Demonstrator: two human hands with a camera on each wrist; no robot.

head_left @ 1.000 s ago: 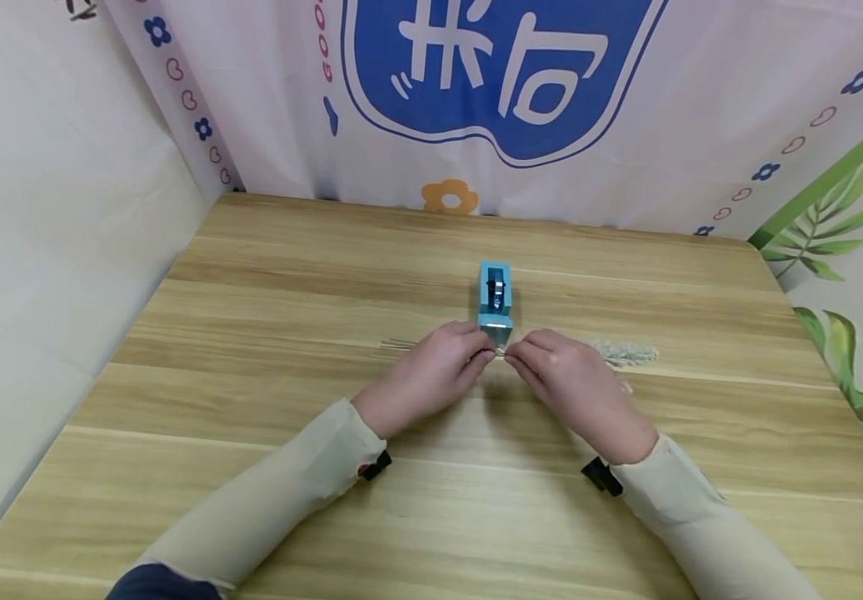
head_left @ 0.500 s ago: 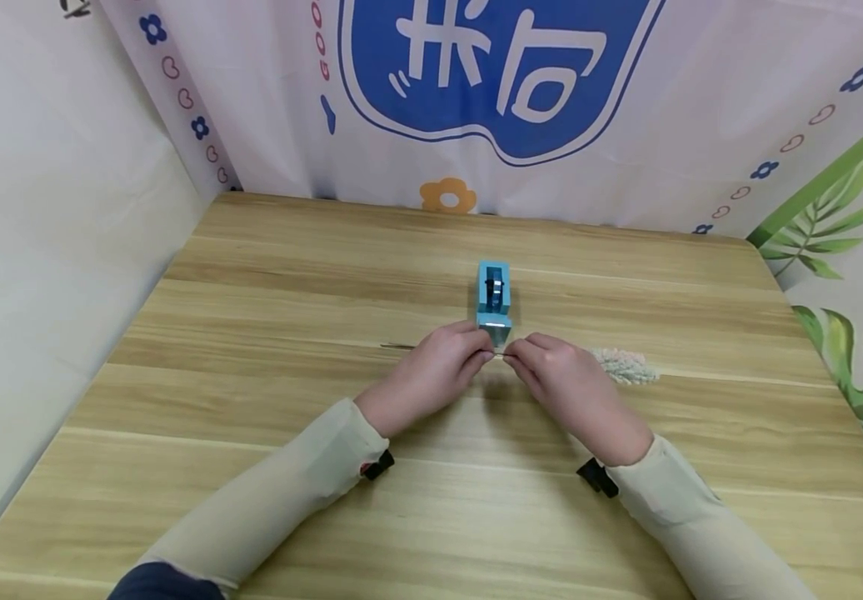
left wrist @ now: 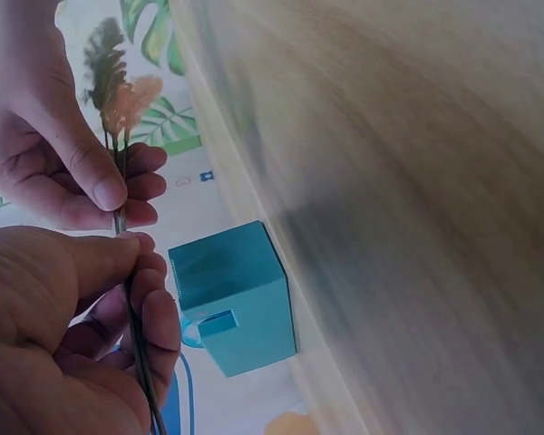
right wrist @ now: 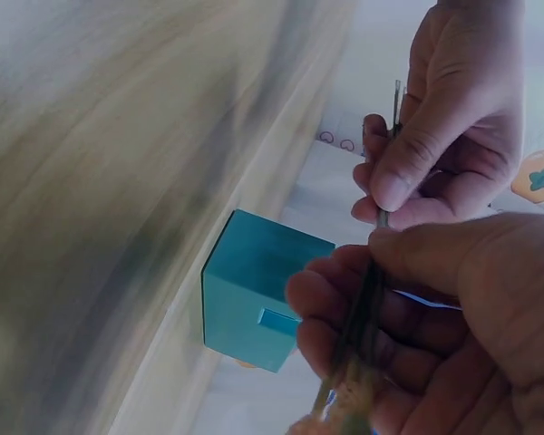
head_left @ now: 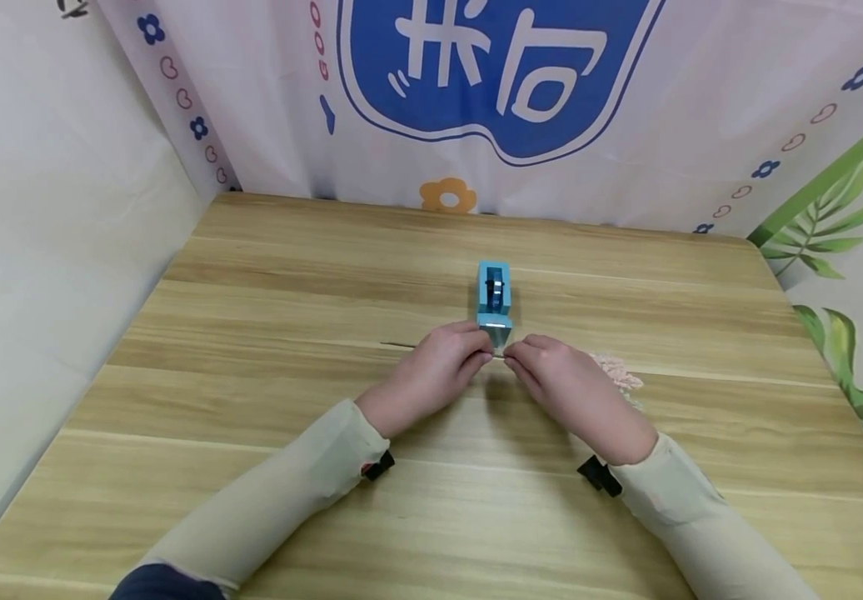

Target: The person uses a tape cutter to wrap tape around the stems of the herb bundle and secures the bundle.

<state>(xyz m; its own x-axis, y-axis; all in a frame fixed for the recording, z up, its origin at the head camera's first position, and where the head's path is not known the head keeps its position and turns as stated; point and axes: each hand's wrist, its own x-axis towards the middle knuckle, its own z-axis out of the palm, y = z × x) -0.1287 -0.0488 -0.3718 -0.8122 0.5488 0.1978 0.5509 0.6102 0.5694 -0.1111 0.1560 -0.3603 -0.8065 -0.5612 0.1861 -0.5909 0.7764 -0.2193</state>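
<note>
My left hand (head_left: 435,367) and right hand (head_left: 570,387) meet in the middle of the table, each pinching the same thin bundle of flower stems (left wrist: 138,340) between thumb and fingers. The bundle lies sideways, bare stem ends (head_left: 397,344) out to the left. Fluffy flower heads, one pink (head_left: 617,371) and one greyish green (left wrist: 105,59), stick out past the right hand. Just beyond the fingertips stands a blue tape dispenser (head_left: 494,287) with a roll in it. Whether tape is round the stems cannot be made out; the fingers cover that stretch.
The wooden table (head_left: 289,275) runs back to a printed cloth (head_left: 274,108) hanging behind it. A white cloth (head_left: 64,208) hangs on the left, a leaf-patterned one (head_left: 851,283) on the right. Black wrist devices (head_left: 600,477) sit under both cuffs.
The bundle has turned about its length: pink now shows on top where greyish green did. The stem ends, spread before, now appear as one line. Both hands stay nearly in place.
</note>
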